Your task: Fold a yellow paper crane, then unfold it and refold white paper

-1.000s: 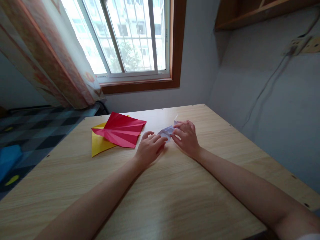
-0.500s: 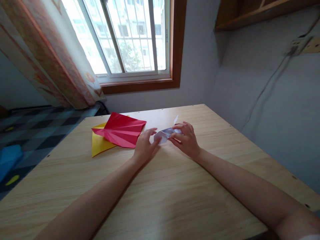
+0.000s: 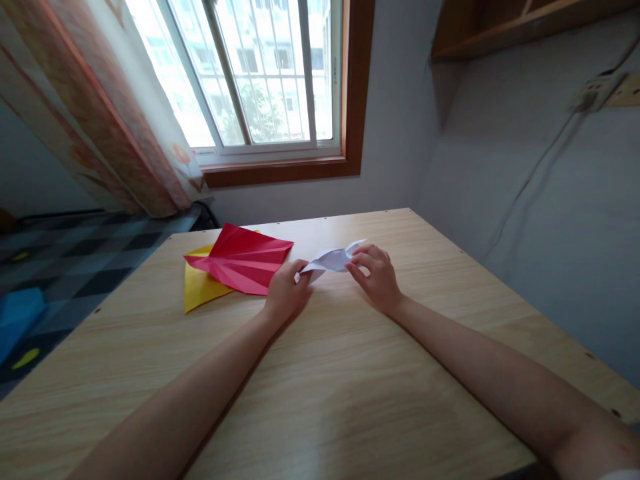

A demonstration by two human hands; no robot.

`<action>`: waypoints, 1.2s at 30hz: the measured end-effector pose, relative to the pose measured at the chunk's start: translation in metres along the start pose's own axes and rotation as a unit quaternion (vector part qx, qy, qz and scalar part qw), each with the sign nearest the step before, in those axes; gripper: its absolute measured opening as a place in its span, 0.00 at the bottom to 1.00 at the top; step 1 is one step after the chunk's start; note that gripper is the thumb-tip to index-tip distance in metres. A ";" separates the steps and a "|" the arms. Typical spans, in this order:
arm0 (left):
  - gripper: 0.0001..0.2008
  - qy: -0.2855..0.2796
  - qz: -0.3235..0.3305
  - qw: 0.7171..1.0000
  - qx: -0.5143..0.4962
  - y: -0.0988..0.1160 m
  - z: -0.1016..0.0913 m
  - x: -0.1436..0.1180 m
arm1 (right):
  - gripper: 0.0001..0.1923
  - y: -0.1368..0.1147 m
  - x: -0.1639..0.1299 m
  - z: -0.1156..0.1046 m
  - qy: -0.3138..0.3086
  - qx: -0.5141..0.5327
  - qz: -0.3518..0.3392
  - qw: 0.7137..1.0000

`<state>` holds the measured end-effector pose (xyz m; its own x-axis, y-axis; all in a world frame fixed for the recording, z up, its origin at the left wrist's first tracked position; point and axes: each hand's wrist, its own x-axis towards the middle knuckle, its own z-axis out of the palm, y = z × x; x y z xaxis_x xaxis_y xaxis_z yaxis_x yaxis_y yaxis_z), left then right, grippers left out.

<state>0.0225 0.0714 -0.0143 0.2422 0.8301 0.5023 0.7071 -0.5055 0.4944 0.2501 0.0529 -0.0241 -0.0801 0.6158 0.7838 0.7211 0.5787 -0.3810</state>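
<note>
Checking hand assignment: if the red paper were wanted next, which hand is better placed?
Left, probably: the left hand is close beside the red paper, while the right hand is farther away. Both hold the white paper.

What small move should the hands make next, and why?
Probably press the white paper gently against the table to settle its creases: the left hand grips one end, the right hand has its fingers at the other, and the paper between looks bent and uneven.
</note>
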 end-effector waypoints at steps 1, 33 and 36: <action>0.10 0.000 -0.008 1.000 -0.014 -0.001 0.000 0.000 | 0.10 0.000 0.000 0.000 -0.007 0.005 0.007 1.000; 0.09 0.184 -0.026 0.979 -0.087 -0.005 -0.004 0.006 | 0.14 0.043 0.005 0.015 0.102 0.166 0.282 0.939; 0.11 0.133 -0.096 0.957 -0.237 -0.007 0.001 0.007 | 0.13 0.040 0.005 0.016 0.099 0.196 0.274 0.936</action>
<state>0.0203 0.0808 -0.0152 -0.0850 0.8611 0.5013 0.3249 -0.4517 0.8310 0.2677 0.0873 -0.0431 0.3849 0.7889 0.4790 0.3047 0.3813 -0.8728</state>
